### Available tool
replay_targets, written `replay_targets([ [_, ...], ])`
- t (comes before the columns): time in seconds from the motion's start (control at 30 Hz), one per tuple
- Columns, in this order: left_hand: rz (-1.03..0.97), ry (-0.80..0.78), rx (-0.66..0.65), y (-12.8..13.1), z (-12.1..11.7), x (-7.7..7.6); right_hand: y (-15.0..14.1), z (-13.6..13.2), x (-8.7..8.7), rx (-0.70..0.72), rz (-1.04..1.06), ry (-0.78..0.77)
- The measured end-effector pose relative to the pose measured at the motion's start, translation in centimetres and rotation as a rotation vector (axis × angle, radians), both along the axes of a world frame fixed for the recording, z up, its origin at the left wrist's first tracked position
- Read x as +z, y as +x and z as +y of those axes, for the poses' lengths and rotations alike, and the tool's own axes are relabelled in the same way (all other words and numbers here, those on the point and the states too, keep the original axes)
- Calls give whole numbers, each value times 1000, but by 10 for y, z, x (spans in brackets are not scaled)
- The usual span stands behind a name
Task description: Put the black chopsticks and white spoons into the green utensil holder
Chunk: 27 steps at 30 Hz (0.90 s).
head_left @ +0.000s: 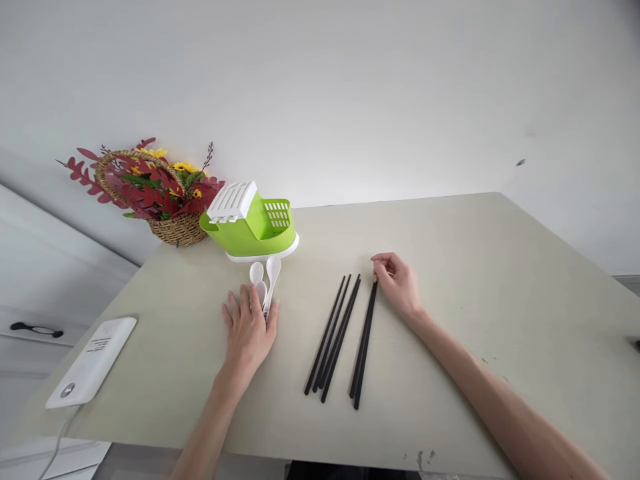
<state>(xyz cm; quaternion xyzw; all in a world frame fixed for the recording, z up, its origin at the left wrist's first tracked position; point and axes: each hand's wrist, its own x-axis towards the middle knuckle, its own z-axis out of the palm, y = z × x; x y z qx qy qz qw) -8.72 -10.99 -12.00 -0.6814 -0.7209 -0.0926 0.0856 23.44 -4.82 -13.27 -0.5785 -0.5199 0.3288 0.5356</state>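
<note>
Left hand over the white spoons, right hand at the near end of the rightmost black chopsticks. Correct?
Not quite: the head view shows the right hand at the far end of the rightmost black chopsticks, not the near end. The left hand is over the white spoons.

Hands (249,328) near black chopsticks (339,337)

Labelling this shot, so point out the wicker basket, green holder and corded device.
Wicker basket (177,231), head view: woven side.
Green holder (239,238), head view: near wall.
Corded device (93,363), head view: top face.

Table (450,273) with chopsticks (341,340), spoons (273,269), caddy (240,239)
</note>
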Motion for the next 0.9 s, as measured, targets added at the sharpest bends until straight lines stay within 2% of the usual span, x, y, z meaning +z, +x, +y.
replay_targets([
  [0.53,95,68,-133,0,-17,3,-1,-3,6,29,-38,-35],
  [0.9,81,50,-174,0,-46,11,-2,-5,10,41,-55,-36],
])
